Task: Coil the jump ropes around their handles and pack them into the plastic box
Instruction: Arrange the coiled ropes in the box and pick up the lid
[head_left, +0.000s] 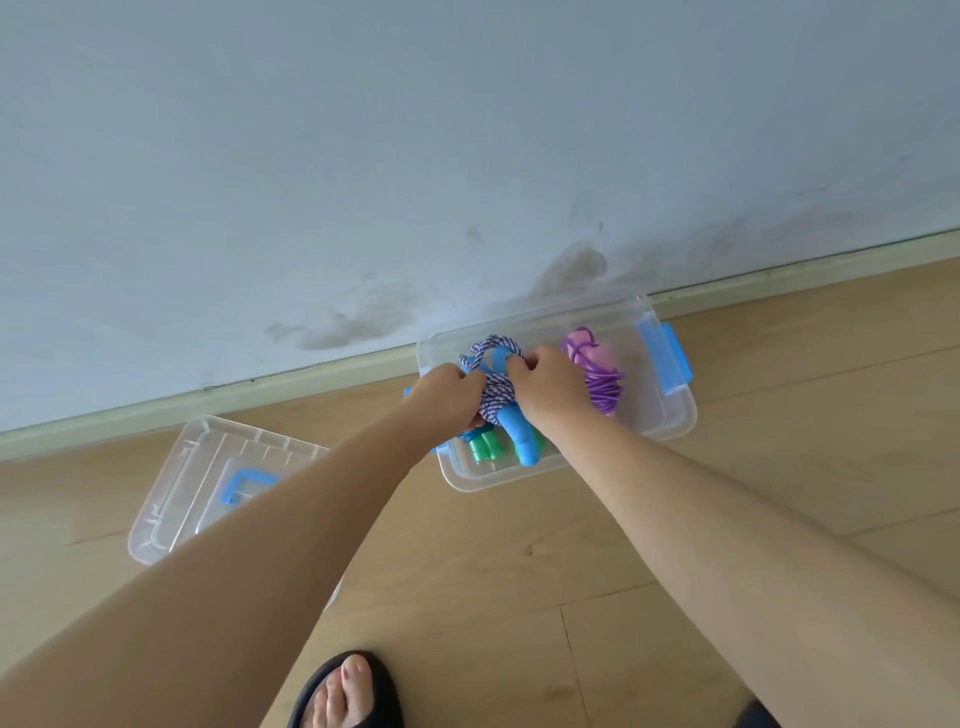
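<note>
The blue-handled jump rope (500, 400), its speckled cord wound round the handles, is hovering over the middle of the clear plastic box (675, 415) on the floor. Left hand (447, 400) and right hand (545, 389) are gripping the coil, fingers curled round it. Best lowered flat between the green-handled rope (484, 448) and the purple rope (597, 374), keeping the wraps pinched until seated. The lid (202, 478) is lying nearby.

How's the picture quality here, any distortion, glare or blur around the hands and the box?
Head view: wide-angle bending bows the baseboard; light is soft and even, without hard shadows; the clear plastic box shows no strong glare; both hands, left hand and right hand, on the blue-handled rope bundle look slightly soft.
</note>
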